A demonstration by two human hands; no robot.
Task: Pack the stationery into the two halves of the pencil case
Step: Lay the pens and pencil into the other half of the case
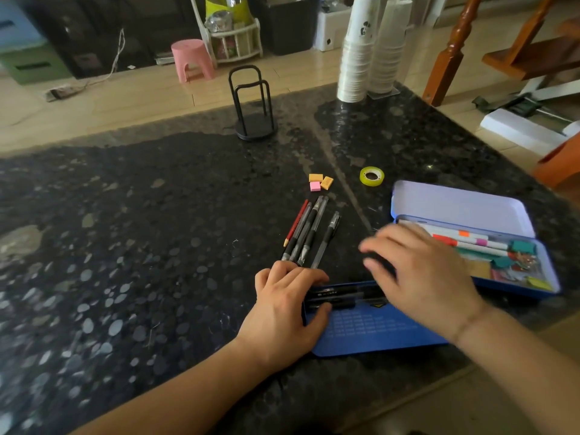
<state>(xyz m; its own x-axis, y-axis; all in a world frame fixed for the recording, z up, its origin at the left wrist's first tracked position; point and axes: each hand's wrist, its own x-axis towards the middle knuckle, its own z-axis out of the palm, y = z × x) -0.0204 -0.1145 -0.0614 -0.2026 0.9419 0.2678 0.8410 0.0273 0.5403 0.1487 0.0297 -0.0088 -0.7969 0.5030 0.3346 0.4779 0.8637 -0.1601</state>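
Pens [337,298] lying crosswise in the near blue tray [370,335], long axis left-right.
Left hand [282,309] pinches their ends; right hand [420,274] spread open above, blurred. Print unreadable.

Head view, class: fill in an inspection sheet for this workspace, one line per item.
Surface: dark speckled countertop.
Job's things: open pencil case with markers and clips; blue tray with black pens; loose pens, erasers, tape roll.
Clutter: wire stand, paper cup stacks.
Grippers: left hand steadies tray; right hand blurred above it.
Cables: one on floor.
Surroundings: pink stool.
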